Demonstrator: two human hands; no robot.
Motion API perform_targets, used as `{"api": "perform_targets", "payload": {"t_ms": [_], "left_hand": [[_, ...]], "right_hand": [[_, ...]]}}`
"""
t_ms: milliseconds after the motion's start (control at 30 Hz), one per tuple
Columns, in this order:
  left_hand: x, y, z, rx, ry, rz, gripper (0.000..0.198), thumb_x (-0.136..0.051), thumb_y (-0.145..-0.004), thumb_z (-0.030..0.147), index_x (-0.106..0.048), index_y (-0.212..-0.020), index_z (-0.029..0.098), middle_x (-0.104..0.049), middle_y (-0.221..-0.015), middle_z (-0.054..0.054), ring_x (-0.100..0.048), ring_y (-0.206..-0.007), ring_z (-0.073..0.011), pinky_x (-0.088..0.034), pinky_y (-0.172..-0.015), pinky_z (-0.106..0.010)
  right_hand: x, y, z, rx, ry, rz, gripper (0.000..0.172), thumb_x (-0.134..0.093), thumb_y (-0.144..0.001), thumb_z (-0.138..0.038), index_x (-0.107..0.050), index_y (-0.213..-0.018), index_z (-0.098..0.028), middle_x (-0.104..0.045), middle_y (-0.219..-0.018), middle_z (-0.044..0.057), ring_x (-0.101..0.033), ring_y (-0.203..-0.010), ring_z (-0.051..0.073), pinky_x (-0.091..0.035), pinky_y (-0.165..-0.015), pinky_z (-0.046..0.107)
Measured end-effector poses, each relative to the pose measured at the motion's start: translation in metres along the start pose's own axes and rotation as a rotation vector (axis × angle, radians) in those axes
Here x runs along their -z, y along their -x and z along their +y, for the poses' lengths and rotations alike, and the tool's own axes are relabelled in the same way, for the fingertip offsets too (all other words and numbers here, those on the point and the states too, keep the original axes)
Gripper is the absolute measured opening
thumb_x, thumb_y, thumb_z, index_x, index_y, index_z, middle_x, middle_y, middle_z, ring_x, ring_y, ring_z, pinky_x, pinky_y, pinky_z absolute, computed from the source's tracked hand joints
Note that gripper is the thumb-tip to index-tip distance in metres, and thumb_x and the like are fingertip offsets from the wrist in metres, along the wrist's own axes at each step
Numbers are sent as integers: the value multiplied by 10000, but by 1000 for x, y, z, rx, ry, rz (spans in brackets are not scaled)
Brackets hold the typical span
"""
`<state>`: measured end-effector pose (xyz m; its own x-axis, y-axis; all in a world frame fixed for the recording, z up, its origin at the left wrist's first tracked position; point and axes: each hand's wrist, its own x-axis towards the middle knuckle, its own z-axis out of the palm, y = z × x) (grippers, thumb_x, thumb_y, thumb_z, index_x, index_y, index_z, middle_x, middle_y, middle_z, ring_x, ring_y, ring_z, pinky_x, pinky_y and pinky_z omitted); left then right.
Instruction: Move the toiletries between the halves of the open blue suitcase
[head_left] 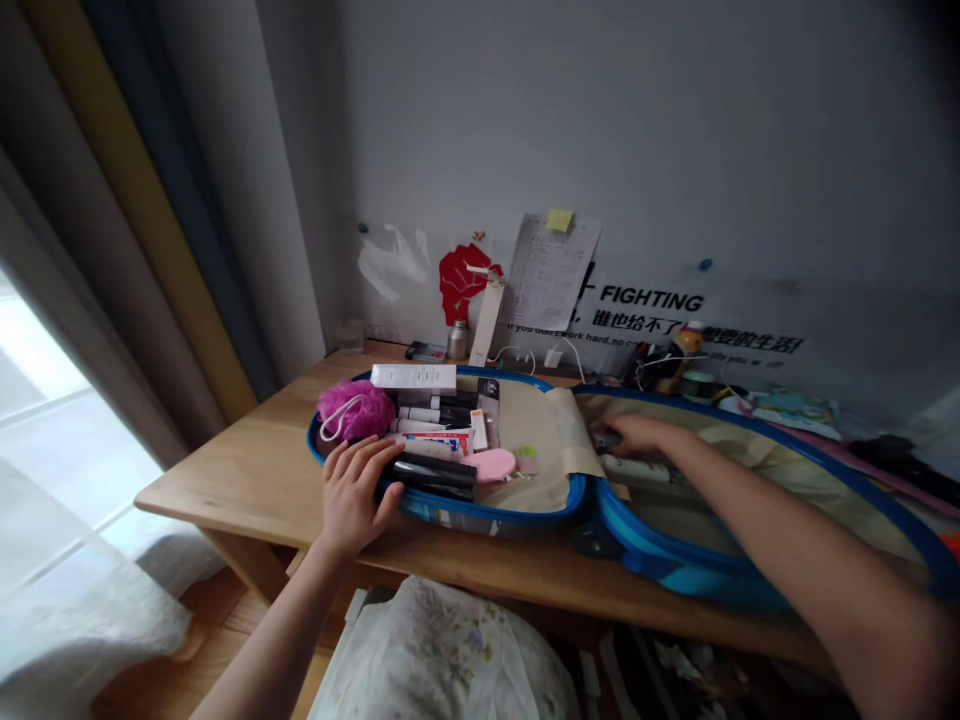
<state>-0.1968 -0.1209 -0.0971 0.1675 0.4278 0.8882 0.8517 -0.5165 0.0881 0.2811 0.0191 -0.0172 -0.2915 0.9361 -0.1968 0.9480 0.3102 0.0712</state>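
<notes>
A blue-rimmed suitcase (517, 515) lies unfolded on the wooden desk, both halves facing up. My left hand (356, 495) rests over the front left edge of the left half, fingers stretched out and touching the end of a glossy black tube-like case (431, 476). Around it are a purple bath puff (354, 408), a toothpaste box (442, 443), a pink oval item (491, 464), several dark and white tubes and a white box (414, 377). My right hand (636, 435) reaches into the right half with closed fingers at a small dark item, its kind unclear. Beneath lies a white bottle (636, 468).
The wooden desk (225, 475) stands against a wall with a poster (652, 300) and a pinned paper sheet (551, 272). A white power strip (489, 320), a metal bottle (457, 340) and other bottles stand behind the suitcase. A floral cushion (450, 645) sits in front.
</notes>
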Motion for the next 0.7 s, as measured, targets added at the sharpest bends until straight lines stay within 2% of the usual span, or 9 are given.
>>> {"api": "perform_targets", "payload": {"t_ms": [133, 233, 300, 400, 467, 533, 600, 700], "left_hand": [[0, 2, -1, 9, 4, -14, 382, -432, -979, 405, -640, -1238, 216, -730, -1183, -91, -636, -1138, -276, -354, -1070, -440], [0, 2, 0, 9, 6, -13, 376, -436, -978, 399, -639, -1236, 217, -730, -1181, -89, -635, -1141, -274, -343, -1085, -438], [0, 1, 0, 6, 6, -9, 373, -431, -984, 402, -642, -1228, 215, -732, -1171, -88, -636, -1135, -270, -339, -1090, -435], [0, 0, 0, 10, 5, -5, 376, -421, -991, 410, -643, -1225, 216, -733, -1170, -87, -636, -1132, -267, -337, -1091, -434], [0, 1, 0, 16, 5, -13, 380, -420, -989, 412, -645, -1228, 221, -731, -1179, -87, -635, -1139, -268, -336, -1091, -436], [0, 1, 0, 27, 7, -26, 386, -420, -985, 415, -649, -1232, 226, -729, -1190, -88, -632, -1150, -271, -333, -1093, -440], [0, 2, 0, 39, 11, -32, 392, -423, -979, 418, -656, -1234, 232, -729, -1189, -87, -631, -1153, -273, -333, -1096, -441], [1, 1, 1, 43, 15, -23, 388, -425, -977, 410, -663, -1228, 233, -733, -1177, -85, -632, -1145, -272, -337, -1093, -437]], "right_hand": [[13, 11, -4, -73, -4, 9, 251, -684, -664, -220, -691, -914, -207, -748, -943, 103, -698, -879, 274, -514, -760, 342], [33, 30, 2, -129, -37, 28, 249, -665, -700, -262, -667, -947, -232, -744, -922, 64, -691, -841, 250, -516, -739, 330], [51, 44, 6, -209, -88, 89, 285, -662, -737, -320, -657, -1007, -226, -743, -940, 74, -683, -810, 246, -520, -724, 337], [78, 60, 0, -308, -202, 248, 419, -609, -825, -422, -622, -1171, -186, -723, -1094, 154, -675, -838, 242, -515, -725, 334], [93, 64, -17, -304, -323, 313, 515, -530, -887, -463, -561, -1309, -170, -690, -1182, 205, -672, -838, 225, -501, -692, 318], [106, 61, -43, -266, -437, 290, 586, -508, -898, -498, -519, -1390, -180, -689, -1174, 212, -667, -796, 214, -487, -643, 310], [116, 53, -74, -158, -437, 211, 609, -567, -856, -525, -550, -1382, -219, -703, -1166, 163, -670, -819, 222, -503, -667, 315], [127, 36, -118, 80, -324, 163, 527, -660, -788, -503, -659, -1259, -264, -714, -1193, 75, -666, -966, 240, -515, -821, 332]]}}
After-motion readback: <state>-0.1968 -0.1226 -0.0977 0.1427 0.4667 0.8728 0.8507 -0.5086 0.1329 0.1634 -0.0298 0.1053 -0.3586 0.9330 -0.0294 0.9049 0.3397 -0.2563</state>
